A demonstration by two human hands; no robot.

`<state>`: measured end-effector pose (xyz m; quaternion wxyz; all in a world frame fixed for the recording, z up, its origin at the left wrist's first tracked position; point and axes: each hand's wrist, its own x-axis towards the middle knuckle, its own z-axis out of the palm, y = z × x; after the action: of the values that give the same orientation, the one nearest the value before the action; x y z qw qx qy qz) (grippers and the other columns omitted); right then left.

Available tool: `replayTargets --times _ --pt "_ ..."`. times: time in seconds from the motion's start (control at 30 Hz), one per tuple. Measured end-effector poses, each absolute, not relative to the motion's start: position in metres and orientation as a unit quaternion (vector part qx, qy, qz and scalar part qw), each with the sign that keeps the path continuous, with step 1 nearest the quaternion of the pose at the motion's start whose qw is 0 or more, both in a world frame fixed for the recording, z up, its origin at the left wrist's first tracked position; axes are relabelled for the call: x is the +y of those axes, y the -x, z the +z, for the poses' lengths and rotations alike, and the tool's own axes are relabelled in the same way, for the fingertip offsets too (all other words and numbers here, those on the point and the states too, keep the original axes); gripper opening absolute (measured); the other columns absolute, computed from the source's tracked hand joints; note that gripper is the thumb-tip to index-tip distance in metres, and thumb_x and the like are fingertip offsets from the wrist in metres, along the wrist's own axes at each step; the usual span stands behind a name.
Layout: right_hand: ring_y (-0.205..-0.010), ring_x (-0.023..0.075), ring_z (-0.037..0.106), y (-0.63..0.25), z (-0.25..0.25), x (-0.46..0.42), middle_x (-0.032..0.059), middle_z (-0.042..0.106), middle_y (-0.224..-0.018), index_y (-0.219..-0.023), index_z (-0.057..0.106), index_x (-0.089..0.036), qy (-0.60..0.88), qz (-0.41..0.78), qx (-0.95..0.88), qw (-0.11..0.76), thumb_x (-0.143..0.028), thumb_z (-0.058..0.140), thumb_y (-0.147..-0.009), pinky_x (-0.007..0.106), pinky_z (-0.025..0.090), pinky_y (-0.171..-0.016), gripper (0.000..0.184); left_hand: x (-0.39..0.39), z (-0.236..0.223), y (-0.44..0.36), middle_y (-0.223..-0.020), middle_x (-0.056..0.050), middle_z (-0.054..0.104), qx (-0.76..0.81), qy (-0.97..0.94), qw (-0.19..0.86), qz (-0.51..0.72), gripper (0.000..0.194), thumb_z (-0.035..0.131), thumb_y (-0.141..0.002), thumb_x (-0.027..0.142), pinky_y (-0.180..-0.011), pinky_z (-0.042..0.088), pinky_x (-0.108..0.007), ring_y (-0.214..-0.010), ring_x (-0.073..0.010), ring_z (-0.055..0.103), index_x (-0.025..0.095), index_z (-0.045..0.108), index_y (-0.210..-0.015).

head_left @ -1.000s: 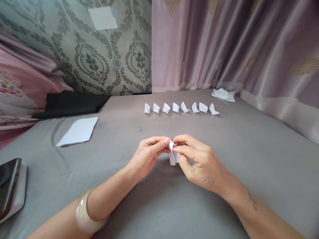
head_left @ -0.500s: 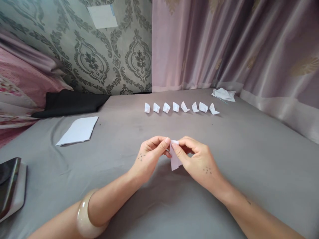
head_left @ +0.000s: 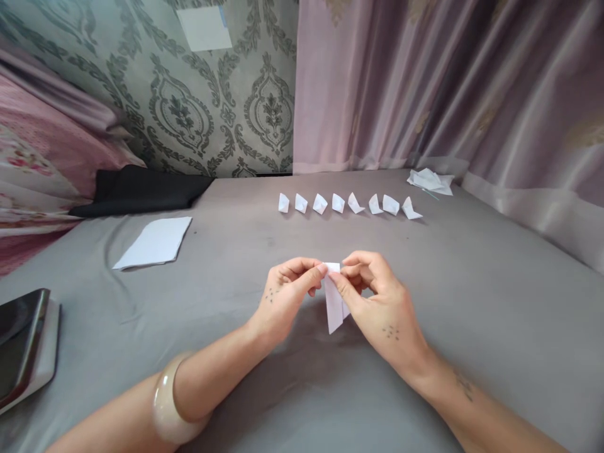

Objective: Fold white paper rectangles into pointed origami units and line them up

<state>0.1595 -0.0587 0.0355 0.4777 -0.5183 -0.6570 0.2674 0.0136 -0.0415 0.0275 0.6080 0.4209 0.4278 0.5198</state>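
Observation:
A narrow folded strip of white paper (head_left: 334, 305) hangs between my two hands, above the grey cloth. My left hand (head_left: 287, 292) pinches its upper left edge between thumb and fingers. On the other side my right hand (head_left: 372, 292) presses its thumb on the paper near the top, with the fingers curled behind. The lower end of the strip points down, and a second layer shows at its right side, partly hidden by my right hand. Beyond my hands, several small folded white paper pieces (head_left: 338, 202) stand in a row.
A stack of white paper (head_left: 155, 242) lies at the left, near a black cloth (head_left: 141, 189). A dark phone-like device on a white block (head_left: 23, 346) sits at the left edge. More folded papers (head_left: 430, 181) lie at the back right by the curtain (head_left: 377, 82).
My right fingers have lifted a little off the top of the paper, and the strip's lower end shows longer. The whole view has shifted slightly, with things appearing further right.

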Motion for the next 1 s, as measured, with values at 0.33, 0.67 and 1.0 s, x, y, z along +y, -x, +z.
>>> replayTargets --times 0.33,0.67,1.0 --pt "-0.08 0.0113 0.062 -0.162 0.0311 -0.0563 -0.0007 0.068 -0.089 -0.104 0.066 -0.025 0.448 0.158 -0.747 0.464 -0.015 0.053 -0.091 0.024 0.047 -0.074 0.021 -0.0414 0.028 -0.0134 -0.064 0.001 0.055 0.414 -0.423 0.609 0.528 0.015 0.07 -0.077 0.029 -0.059 0.037 -0.02 -0.061 -0.0075 0.045 0.015 0.068 -0.073" --pt "-0.083 0.0119 0.06 -0.1588 0.0306 -0.0541 -0.0011 0.065 -0.095 -0.096 0.069 -0.028 0.492 0.293 -0.665 0.48 -0.026 0.06 -0.087 0.024 0.048 -0.07 0.013 -0.0398 0.0238 -0.0136 -0.066 0.002 0.058 0.402 -0.442 0.592 0.54 0.014 0.073 -0.076 0.031 -0.058 0.038 -0.02 -0.06 -0.0067 0.045 0.017 0.07 -0.076" --pt "-0.077 0.0144 0.061 -0.1595 0.0376 -0.0523 0.0009 0.069 -0.088 -0.089 0.071 -0.025 0.496 0.437 -0.585 0.47 -0.038 0.066 -0.082 0.027 0.047 -0.068 0.015 -0.0374 0.0217 -0.0113 -0.067 0.001 0.06 0.431 -0.459 0.571 0.527 0.017 0.075 -0.073 0.033 -0.055 0.038 -0.02 -0.059 -0.0072 0.048 0.017 0.07 -0.075"
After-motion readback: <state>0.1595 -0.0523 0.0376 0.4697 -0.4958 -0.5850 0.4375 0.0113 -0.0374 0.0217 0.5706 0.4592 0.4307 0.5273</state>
